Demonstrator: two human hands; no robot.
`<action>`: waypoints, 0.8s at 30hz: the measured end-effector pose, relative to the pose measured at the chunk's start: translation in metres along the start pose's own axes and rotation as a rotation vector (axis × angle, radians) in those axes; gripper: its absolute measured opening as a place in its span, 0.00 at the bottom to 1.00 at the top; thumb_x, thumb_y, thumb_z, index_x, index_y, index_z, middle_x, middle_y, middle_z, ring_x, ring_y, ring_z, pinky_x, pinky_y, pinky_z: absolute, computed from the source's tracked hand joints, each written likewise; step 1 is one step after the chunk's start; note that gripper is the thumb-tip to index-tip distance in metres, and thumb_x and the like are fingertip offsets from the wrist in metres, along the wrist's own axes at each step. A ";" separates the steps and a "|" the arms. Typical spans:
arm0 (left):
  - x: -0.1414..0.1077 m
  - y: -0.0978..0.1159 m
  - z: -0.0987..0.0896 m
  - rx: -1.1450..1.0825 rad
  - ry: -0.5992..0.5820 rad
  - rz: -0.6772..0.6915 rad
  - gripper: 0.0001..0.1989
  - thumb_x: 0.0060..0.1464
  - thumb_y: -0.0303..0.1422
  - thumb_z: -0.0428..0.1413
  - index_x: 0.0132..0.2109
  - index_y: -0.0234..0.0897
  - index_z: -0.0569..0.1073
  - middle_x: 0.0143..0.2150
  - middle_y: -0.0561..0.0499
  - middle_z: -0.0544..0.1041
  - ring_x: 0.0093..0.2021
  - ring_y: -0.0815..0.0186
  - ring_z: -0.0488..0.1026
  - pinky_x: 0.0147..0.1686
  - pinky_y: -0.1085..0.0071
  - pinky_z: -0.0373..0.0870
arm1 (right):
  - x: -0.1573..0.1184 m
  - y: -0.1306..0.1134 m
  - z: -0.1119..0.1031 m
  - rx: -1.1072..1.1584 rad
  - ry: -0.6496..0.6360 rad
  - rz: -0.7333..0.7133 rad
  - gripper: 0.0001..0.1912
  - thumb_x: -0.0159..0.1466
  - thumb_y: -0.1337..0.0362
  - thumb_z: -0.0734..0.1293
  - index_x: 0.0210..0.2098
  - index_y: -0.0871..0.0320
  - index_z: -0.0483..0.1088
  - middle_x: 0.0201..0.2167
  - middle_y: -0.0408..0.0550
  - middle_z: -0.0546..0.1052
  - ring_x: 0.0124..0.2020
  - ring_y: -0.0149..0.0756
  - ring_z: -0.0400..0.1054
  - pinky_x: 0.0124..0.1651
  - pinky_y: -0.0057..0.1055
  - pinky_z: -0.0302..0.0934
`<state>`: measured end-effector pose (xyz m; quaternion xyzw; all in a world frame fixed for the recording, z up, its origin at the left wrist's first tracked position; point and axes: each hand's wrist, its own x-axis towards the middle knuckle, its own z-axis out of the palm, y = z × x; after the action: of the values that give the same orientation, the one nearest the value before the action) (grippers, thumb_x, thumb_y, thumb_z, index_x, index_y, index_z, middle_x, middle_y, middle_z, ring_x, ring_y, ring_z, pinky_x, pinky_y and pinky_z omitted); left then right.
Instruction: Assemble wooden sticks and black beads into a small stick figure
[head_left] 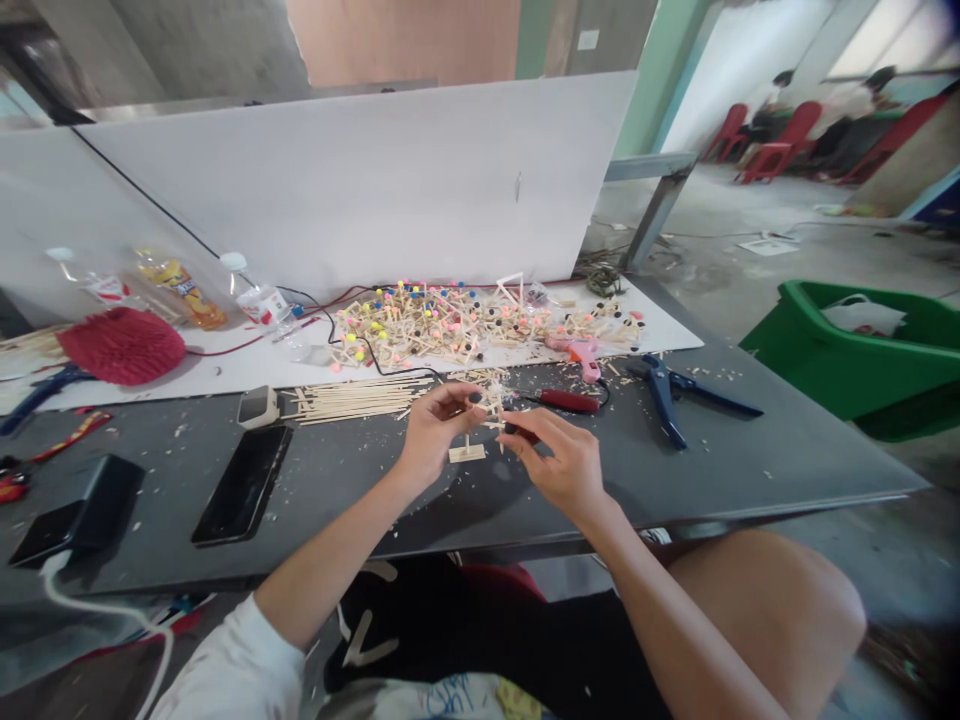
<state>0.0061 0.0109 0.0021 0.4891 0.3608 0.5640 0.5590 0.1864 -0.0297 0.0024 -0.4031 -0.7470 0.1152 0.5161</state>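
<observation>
Over the middle of the table, both hands hold a small wooden-stick model (491,408) between them. Thin pale sticks make it up, with dark round balls at its sides. My left hand (439,430) pinches it from the left, fingers closed near a black ball. From the right, my right hand (559,462) grips it low down, thumb and fingers closed by another dark ball. A small flat wooden piece (466,454) shows below the left fingertips; whether it is joined to the model I cannot tell. Fingers hide part of the model.
Behind lies a heap of stick models with coloured balls (420,320). Loose sticks (352,398), a phone (244,485) and a power bank (79,510) are left. A pink glue gun (583,355), red-handled tool (570,401) and blue cutter (664,400) sit right, beyond them a green bin (847,350).
</observation>
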 end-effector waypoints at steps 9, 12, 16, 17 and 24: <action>0.000 -0.002 -0.001 -0.003 0.002 0.011 0.15 0.43 0.30 0.70 0.40 0.38 0.80 0.28 0.52 0.74 0.28 0.70 0.71 0.26 0.75 0.68 | 0.000 -0.003 -0.004 0.072 -0.023 0.029 0.13 0.65 0.61 0.68 0.49 0.51 0.75 0.32 0.48 0.79 0.29 0.36 0.71 0.35 0.33 0.67; 0.000 -0.002 -0.002 0.003 -0.007 0.022 0.17 0.42 0.30 0.70 0.42 0.38 0.80 0.30 0.52 0.75 0.29 0.70 0.72 0.27 0.75 0.71 | 0.001 -0.005 -0.012 0.071 0.062 0.044 0.13 0.64 0.62 0.69 0.49 0.52 0.75 0.33 0.48 0.78 0.29 0.37 0.70 0.34 0.34 0.66; -0.002 0.002 -0.001 0.010 -0.099 -0.020 0.19 0.41 0.28 0.70 0.44 0.39 0.80 0.33 0.52 0.76 0.33 0.68 0.76 0.34 0.72 0.75 | 0.007 -0.002 -0.022 0.102 0.144 0.176 0.08 0.65 0.62 0.68 0.42 0.53 0.78 0.33 0.48 0.77 0.30 0.36 0.68 0.34 0.33 0.63; -0.002 0.004 0.000 0.004 -0.138 -0.041 0.20 0.41 0.28 0.70 0.45 0.39 0.79 0.34 0.51 0.77 0.33 0.67 0.77 0.35 0.71 0.76 | 0.009 0.000 -0.023 0.150 0.118 0.223 0.08 0.65 0.61 0.68 0.41 0.53 0.78 0.34 0.48 0.77 0.32 0.36 0.69 0.34 0.33 0.63; -0.007 0.006 0.002 -0.040 -0.401 -0.181 0.28 0.43 0.30 0.70 0.53 0.38 0.75 0.32 0.48 0.79 0.30 0.62 0.80 0.30 0.69 0.76 | 0.014 0.008 -0.022 0.516 -0.204 0.389 0.12 0.64 0.56 0.69 0.42 0.54 0.79 0.40 0.49 0.79 0.41 0.39 0.72 0.41 0.32 0.64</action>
<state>0.0060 0.0026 0.0075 0.5458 0.2737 0.4100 0.6775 0.2067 -0.0198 0.0170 -0.3806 -0.6502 0.4364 0.4919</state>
